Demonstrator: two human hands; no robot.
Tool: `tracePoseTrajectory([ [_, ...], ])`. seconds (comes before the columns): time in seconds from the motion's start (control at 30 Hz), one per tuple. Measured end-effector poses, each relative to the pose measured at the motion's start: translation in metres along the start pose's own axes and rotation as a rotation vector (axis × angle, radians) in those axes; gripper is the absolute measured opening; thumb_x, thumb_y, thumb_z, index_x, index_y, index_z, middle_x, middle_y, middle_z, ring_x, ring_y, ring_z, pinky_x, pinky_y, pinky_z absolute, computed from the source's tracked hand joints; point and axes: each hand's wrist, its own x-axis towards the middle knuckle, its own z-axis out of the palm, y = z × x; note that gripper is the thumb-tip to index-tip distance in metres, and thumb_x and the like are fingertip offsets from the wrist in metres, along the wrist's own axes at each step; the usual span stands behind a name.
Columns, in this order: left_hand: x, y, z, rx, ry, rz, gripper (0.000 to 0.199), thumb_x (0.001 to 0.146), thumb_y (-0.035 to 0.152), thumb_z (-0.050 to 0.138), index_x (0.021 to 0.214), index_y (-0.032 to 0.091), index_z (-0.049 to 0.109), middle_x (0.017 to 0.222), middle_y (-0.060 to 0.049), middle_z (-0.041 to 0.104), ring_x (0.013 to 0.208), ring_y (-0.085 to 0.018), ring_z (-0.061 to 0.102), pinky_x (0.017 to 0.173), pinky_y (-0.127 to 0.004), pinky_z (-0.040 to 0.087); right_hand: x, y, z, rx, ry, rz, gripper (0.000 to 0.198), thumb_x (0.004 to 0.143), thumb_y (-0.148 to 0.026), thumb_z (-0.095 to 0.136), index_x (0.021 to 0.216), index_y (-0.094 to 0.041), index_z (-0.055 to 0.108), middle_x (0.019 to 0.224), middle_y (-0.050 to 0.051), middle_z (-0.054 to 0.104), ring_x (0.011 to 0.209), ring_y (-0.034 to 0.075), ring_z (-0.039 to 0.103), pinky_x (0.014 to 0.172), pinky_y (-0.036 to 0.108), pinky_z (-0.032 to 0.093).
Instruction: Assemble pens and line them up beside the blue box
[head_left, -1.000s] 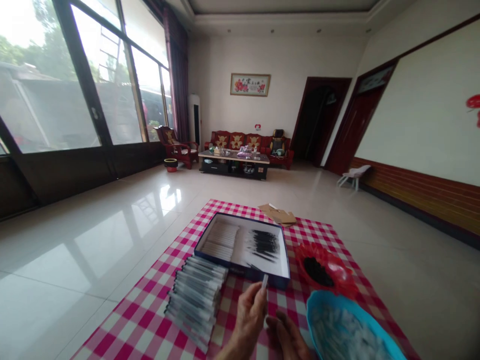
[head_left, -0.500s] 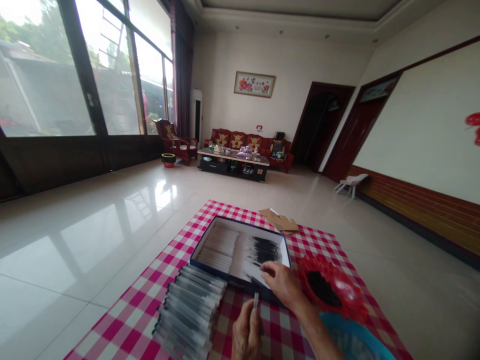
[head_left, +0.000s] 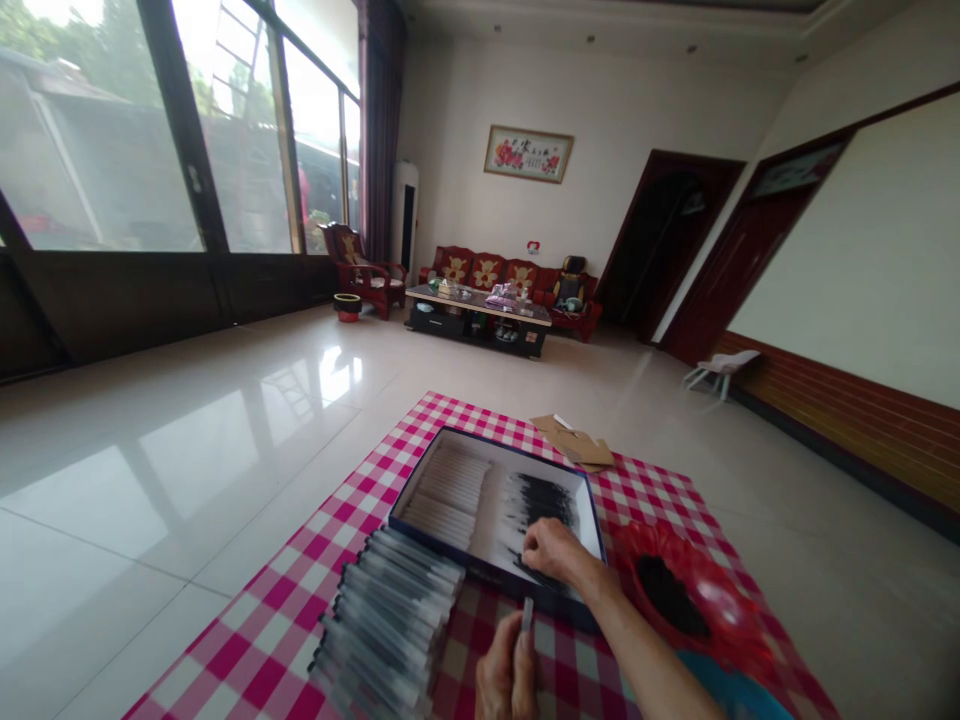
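In my left hand [head_left: 508, 670], at the table's near edge, a clear pen barrel [head_left: 528, 613] stands upright between thumb and fingers. My right hand [head_left: 553, 548] reaches into a shallow blue-edged box [head_left: 487, 572], its fingers curled together at thin black pen parts; whatever they pinch is hidden. More black pen parts [head_left: 546, 500] lie in a row on the box's right side. Pale, clear slim tubes [head_left: 450, 485] fill the left side. Left of my left hand is a stack of translucent pens [head_left: 390, 610] with dark ends.
A red petal-shaped bowl [head_left: 724, 600] with small black pieces [head_left: 671, 595] stands right of my right forearm, and a blue bowl [head_left: 739, 690] sits nearer. Cardboard [head_left: 577, 442] lies behind the box on the checked tablecloth [head_left: 300, 560]. Beyond are a coffee table [head_left: 480, 320] and sofa.
My right hand's fingers have dipped lower and closed together among the black parts in the box. My left hand still holds the barrel. The whole view has shifted slightly.
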Motion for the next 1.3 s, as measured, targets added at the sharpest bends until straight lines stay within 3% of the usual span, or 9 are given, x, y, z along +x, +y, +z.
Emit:
tracePoseTrajectory([
  [0.27, 0.002, 0.005, -0.001, -0.005, -0.009, 0.003, 0.048, 0.084, 0.061, 0.047, 0.092, 0.021, 0.071, 0.055, -0.003, 0.06, 0.053, -0.016, 0.057, 0.051, -0.022, 0.049, -0.008, -0.004, -0.005, -0.044, 0.047, -0.004, 0.028, 0.068, -0.011, 0.052, 0.079, -0.018, 0.077, 0.082, 0.011, 0.076, 0.079, 0.021, 0.07, 0.065, 0.023, 0.043],
  [0.6, 0.003, 0.005, -0.004, -0.008, -0.054, 0.014, 0.047, 0.085, 0.06, 0.046, 0.091, 0.021, 0.071, 0.052, -0.002, 0.057, 0.049, -0.015, 0.053, 0.048, -0.022, 0.046, -0.013, -0.011, -0.007, 0.024, 0.073, 0.007, 0.019, 0.061, -0.005, 0.055, 0.059, -0.017, 0.07, 0.064, 0.009, 0.073, 0.062, 0.019, 0.066, 0.055, 0.023, 0.038],
  [0.83, 0.002, 0.001, -0.003, -0.042, -0.095, 0.058, 0.051, 0.085, 0.061, 0.045, 0.095, 0.017, 0.07, 0.05, 0.0, 0.055, 0.045, -0.012, 0.05, 0.046, -0.02, 0.044, -0.045, -0.01, -0.049, 0.182, 0.37, 0.022, 0.019, 0.083, -0.022, 0.047, 0.091, -0.017, 0.064, 0.082, 0.006, 0.07, 0.077, 0.018, 0.065, 0.071, 0.026, 0.046],
  [0.93, 0.001, -0.005, -0.005, -0.049, -0.196, 0.13, 0.05, 0.088, 0.057, 0.044, 0.105, 0.016, 0.068, 0.053, 0.0, 0.057, 0.046, -0.012, 0.051, 0.049, -0.02, 0.045, -0.079, -0.012, -0.058, 0.495, 0.57, 0.034, 0.034, 0.085, -0.031, 0.049, 0.116, -0.017, 0.052, 0.09, 0.007, 0.066, 0.078, 0.018, 0.065, 0.072, 0.028, 0.05],
  [1.07, -0.004, -0.004, -0.011, -0.007, -0.438, 0.314, 0.045, 0.095, 0.04, 0.039, 0.13, 0.017, 0.053, 0.059, -0.001, 0.062, 0.05, -0.011, 0.054, 0.054, -0.02, 0.046, -0.135, -0.017, -0.043, 1.041, 0.777, 0.065, 0.072, 0.079, -0.036, 0.062, 0.141, -0.024, 0.026, 0.091, 0.003, 0.062, 0.074, 0.018, 0.066, 0.069, 0.033, 0.054],
  [1.13, -0.008, 0.001, -0.015, 0.029, -0.523, 0.381, 0.042, 0.095, 0.032, 0.039, 0.132, 0.018, 0.051, 0.067, -0.003, 0.067, 0.053, -0.012, 0.058, 0.058, -0.021, 0.048, -0.162, -0.018, -0.031, 1.136, 0.855, 0.128, 0.08, 0.077, -0.036, 0.065, 0.144, -0.028, 0.021, 0.09, 0.001, 0.061, 0.072, 0.018, 0.066, 0.069, 0.033, 0.055],
  [1.23, -0.013, 0.008, -0.018, 0.049, -0.59, 0.478, 0.036, 0.094, 0.026, 0.041, 0.127, 0.022, 0.057, 0.084, -0.007, 0.072, 0.066, -0.014, 0.065, 0.065, -0.023, 0.051, -0.193, -0.018, -0.013, 1.192, 0.983, 0.252, 0.078, 0.077, -0.037, 0.067, 0.143, -0.031, 0.027, 0.091, 0.0, 0.06, 0.074, 0.017, 0.066, 0.071, 0.031, 0.055],
  [1.3, -0.015, 0.01, -0.019, 0.066, -0.619, 0.53, 0.035, 0.094, 0.024, 0.042, 0.125, 0.023, 0.058, 0.085, -0.007, 0.072, 0.069, -0.016, 0.066, 0.065, -0.024, 0.052, -0.207, -0.016, -0.003, 1.21, 1.046, 0.323, 0.075, 0.077, -0.039, 0.068, 0.142, -0.031, 0.031, 0.093, 0.0, 0.06, 0.076, 0.018, 0.066, 0.07, 0.03, 0.056],
])
